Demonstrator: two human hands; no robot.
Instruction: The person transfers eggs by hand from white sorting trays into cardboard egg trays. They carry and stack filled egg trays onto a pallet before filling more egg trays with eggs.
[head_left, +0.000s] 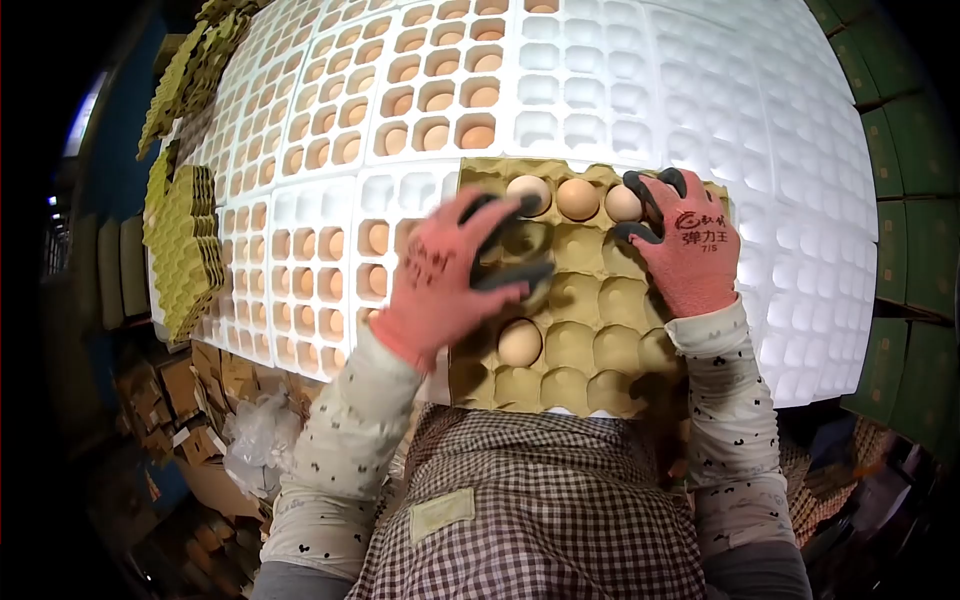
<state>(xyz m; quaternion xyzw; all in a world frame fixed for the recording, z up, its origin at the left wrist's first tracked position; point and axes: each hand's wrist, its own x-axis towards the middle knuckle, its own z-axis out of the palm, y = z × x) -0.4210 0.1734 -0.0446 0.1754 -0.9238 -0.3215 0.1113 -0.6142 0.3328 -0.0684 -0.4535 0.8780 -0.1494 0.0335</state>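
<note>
A brown pulp egg tray (572, 385) lies in front of me on top of the white foam trays. Along its far row sit a pale egg (530, 194), a browner egg (577, 199) and another egg (622, 203). One more egg (520, 343) rests in a cup near the tray's left side. My left hand (450, 265), in a pink glove with dark fingertips, is slightly blurred over the tray's left part, fingers apart and nothing visible between them. Gloved alike, my right hand (690, 235) has its thumb and fingers around the right side of the third egg.
White foam trays (372, 140) on the left hold many brown eggs; foam trays (800, 250) on the right show bare cups. Stacked yellowish pulp trays (190, 255) stand at the left edge. Green boxes (905, 160) line the right. Cardboard and a plastic bag (260, 440) lie below left.
</note>
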